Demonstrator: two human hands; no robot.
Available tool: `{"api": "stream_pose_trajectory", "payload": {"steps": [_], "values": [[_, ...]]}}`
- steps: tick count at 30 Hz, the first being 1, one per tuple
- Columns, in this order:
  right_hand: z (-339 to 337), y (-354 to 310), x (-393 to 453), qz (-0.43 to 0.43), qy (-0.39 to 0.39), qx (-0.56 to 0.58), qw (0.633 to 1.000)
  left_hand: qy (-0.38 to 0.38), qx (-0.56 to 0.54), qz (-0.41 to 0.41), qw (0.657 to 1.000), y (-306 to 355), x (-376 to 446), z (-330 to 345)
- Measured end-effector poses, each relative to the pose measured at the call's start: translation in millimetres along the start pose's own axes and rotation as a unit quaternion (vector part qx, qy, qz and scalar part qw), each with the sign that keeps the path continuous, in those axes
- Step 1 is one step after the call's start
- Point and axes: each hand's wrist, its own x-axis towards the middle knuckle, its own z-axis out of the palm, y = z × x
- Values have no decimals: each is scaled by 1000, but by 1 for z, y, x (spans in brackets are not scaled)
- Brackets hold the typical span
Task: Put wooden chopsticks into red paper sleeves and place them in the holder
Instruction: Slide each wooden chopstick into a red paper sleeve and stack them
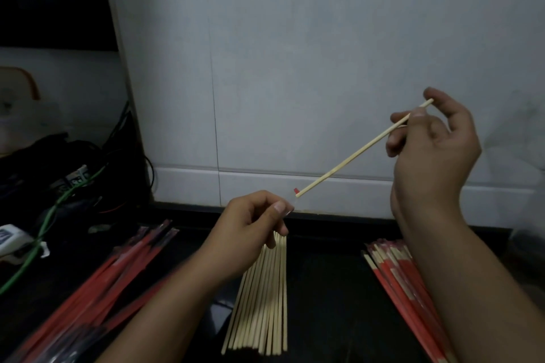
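1. Where the chopstick (362,150) meets the sleeve mouth (295,191) is the relation that matters: its lower tip sits right at the small red flap at the top of the sleeve, and its long axis runs up and to the right, away from the left hand toward the right.
2. The right hand (433,150) holds the chopstick's upper end, pinched between thumb and fingertips, with the very end poking out past the thumb; the other fingers curl loosely.
3. The left hand (250,230) pinches the sleeve just below its mouth, thumb against forefinger. Most of the sleeve is hidden behind that hand, so I cannot tell how it hangs.
4. Judging from this, the next move calls for sliding the stick down along its own axis into the opening; the left hand is the nearer one to the mouth and steadies it.
5. Below, on the dark surface (324,289), a fan of bare wooden chopsticks (262,303) lies between the forearms.
6. Red sleeves (118,268) lie to the left, and sleeved chopsticks (401,280) are piled at the right.
7. No holder shows in view.
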Motion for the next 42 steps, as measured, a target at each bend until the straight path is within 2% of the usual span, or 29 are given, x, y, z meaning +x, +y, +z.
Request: {"api": "stream_pose_trajectory", "payload": {"steps": [7,22,35,42], "values": [[-2,-2,3,9,28,10,1000,1,5,2,1000,2,0,-2],[1,1,-1,12,15,12,1000,7,-6,-8,1000,6,-2,0],[-4,2,6,17,49,27,998,48,7,-14,999,8,-3,0],[-3,5,5,24,32,21,999,44,-2,-23,999,10,-4,1]]}}
